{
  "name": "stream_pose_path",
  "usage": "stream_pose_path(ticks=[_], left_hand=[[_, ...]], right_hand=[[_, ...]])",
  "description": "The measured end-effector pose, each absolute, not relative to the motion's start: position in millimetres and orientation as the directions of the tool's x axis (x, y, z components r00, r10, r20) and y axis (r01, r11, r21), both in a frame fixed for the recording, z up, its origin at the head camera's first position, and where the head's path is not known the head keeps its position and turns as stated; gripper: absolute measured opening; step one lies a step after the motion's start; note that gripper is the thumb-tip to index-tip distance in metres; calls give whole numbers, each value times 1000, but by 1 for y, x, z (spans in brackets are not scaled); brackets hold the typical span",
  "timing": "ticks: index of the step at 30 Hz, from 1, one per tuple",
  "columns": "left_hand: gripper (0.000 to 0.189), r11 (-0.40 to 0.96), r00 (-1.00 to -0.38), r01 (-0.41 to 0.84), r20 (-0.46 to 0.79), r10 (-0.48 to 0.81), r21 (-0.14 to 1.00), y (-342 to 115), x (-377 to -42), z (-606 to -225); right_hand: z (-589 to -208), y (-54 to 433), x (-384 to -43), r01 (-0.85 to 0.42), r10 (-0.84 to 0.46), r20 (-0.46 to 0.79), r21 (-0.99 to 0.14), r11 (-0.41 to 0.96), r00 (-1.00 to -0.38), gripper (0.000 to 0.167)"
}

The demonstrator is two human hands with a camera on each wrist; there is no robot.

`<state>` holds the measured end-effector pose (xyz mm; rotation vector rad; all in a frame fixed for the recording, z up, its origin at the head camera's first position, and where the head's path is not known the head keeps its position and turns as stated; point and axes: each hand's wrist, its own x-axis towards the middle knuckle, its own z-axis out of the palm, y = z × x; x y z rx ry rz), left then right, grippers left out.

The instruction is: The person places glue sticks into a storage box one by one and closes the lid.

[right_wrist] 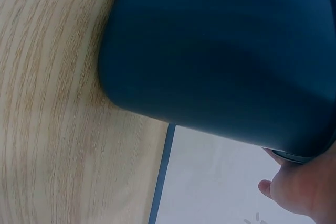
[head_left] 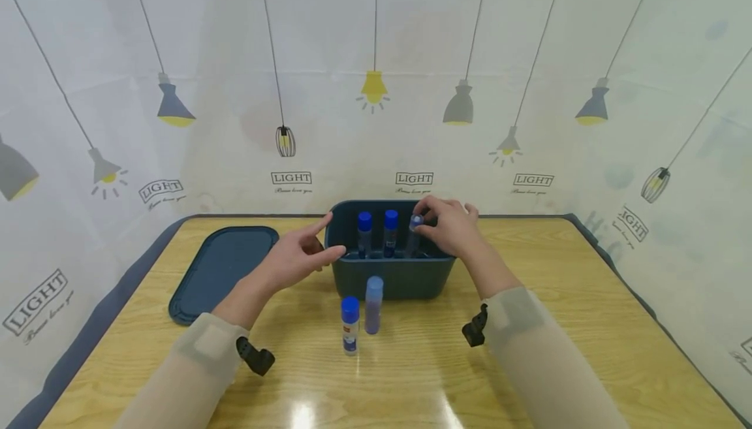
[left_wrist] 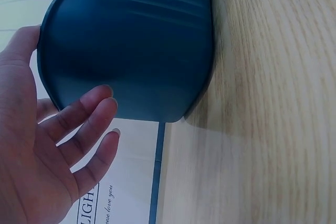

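A dark teal plastic bin [head_left: 390, 279] stands on the table. My right hand [head_left: 451, 225] reaches over its right rim and pinches a glue stick [head_left: 413, 241] by its pale cap, upright inside the bin. To the left of it, two dark-blue-capped glue sticks, one left [head_left: 365, 236] and one in the middle [head_left: 390, 236], stand inside. My left hand [head_left: 296, 256] rests at the left rim with thumb and fingers spread; in the left wrist view its fingers [left_wrist: 86, 124] lie beside the bin's end wall. The right fingertips are hidden in the right wrist view.
In front of the bin, a glue stick with a dark blue cap [head_left: 350, 328] and another with a light blue cap [head_left: 373, 306] stand on the wooden table [head_left: 411, 364]. A flat dark teal lid [head_left: 226, 269] lies to the left. A printed cloth backdrop [head_left: 376, 148] hangs behind.
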<state>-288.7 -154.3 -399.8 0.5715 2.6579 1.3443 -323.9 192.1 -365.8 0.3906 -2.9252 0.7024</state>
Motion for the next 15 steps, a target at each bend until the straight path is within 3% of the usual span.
stream_pose_path(ticks=[15], left_hand=[[89, 533, -923, 283, 75, 377, 798, -154, -288, -400]], right_hand=[[-366, 193, -325, -258, -207, 158, -486, 835, -966, 35]])
